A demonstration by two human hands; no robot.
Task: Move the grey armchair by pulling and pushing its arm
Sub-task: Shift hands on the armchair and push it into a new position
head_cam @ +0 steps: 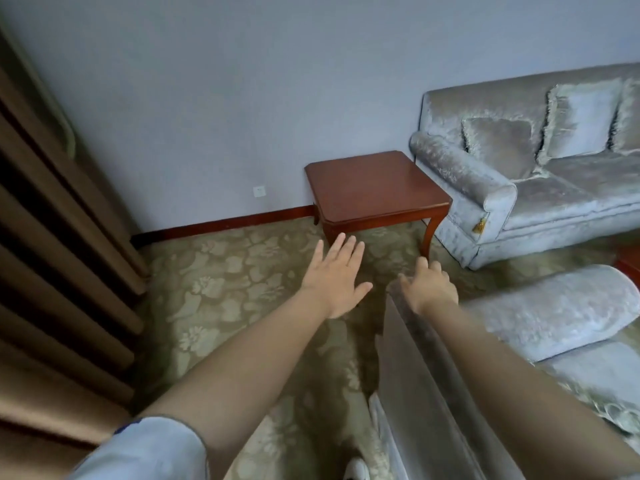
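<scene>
Grey armchair (554, 306) occupies the lower right of frame, its near arm (408, 358) running up from bottom centre to the right hand (429, 287), fingers curled over its far end; left hand (336, 278), spread and empty, hovers just left.

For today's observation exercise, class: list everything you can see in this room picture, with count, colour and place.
armchair: one, grey, lower right
sofa: one, grey, upper right by wall
cushions: three, grey, on the sofa
side table: one, red-brown, beside the sofa's arm
curtain: one, brown, left edge
carpet: one, beige floral, floor
wall socket: one, white, low on wall
shoe: one, white, bottom edge
left grip: one, open, over the carpet
right grip: one, curled over the armchair's near arm
</scene>
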